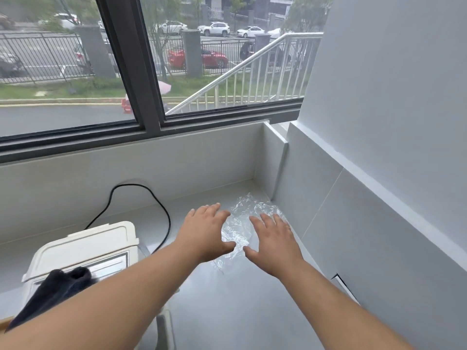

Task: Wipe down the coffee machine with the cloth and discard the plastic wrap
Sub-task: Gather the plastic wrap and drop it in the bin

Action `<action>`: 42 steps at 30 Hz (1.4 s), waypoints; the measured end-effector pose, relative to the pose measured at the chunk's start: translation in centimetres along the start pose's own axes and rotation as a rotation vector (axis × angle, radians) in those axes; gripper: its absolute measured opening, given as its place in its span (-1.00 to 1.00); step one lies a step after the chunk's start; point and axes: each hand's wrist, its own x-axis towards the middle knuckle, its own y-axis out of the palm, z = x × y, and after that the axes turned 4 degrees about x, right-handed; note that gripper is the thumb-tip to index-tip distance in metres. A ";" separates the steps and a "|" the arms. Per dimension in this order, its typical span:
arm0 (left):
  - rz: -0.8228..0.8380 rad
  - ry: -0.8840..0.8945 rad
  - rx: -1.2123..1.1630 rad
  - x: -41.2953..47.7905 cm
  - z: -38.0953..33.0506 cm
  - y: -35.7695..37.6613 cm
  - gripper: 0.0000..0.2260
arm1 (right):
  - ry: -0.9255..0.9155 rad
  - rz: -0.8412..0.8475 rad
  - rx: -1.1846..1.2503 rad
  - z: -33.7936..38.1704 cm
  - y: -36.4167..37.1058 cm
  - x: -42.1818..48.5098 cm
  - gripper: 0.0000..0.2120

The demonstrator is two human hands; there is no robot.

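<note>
Crumpled clear plastic wrap lies on the grey counter in the right corner. My left hand hovers over the wrap's left side, fingers spread, holding nothing. My right hand is spread over its right side, also holding nothing. Whether either palm touches the wrap I cannot tell. The cream-white coffee machine stands at the lower left, partly hidden by my left forearm. A dark cloth is draped over the machine's front top edge.
A black power cord loops from the back wall down behind the machine. The counter is bounded by a low grey back wall under the window and a tiled wall on the right.
</note>
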 end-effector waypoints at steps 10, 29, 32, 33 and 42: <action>0.046 -0.043 0.000 5.2 -2.3 3.3 -0.19 | -0.099 0.018 -0.170 -3.2 2.9 6.0 -0.04; 0.100 -0.110 -0.071 4.2 -3.6 5.5 -0.19 | 0.021 0.151 -0.172 -3.9 5.5 7.2 -0.38; 0.099 -0.103 -0.069 3.7 -3.8 5.6 -0.19 | 0.038 0.166 -0.177 -3.9 6.0 6.5 -0.32; 0.104 -0.101 -0.066 3.5 -3.9 5.7 -0.19 | 0.037 0.167 -0.182 -3.9 6.1 6.3 -0.31; 0.113 -0.096 -0.026 2.4 -3.4 6.5 -0.16 | 0.091 0.211 0.032 -3.7 7.7 5.5 -0.84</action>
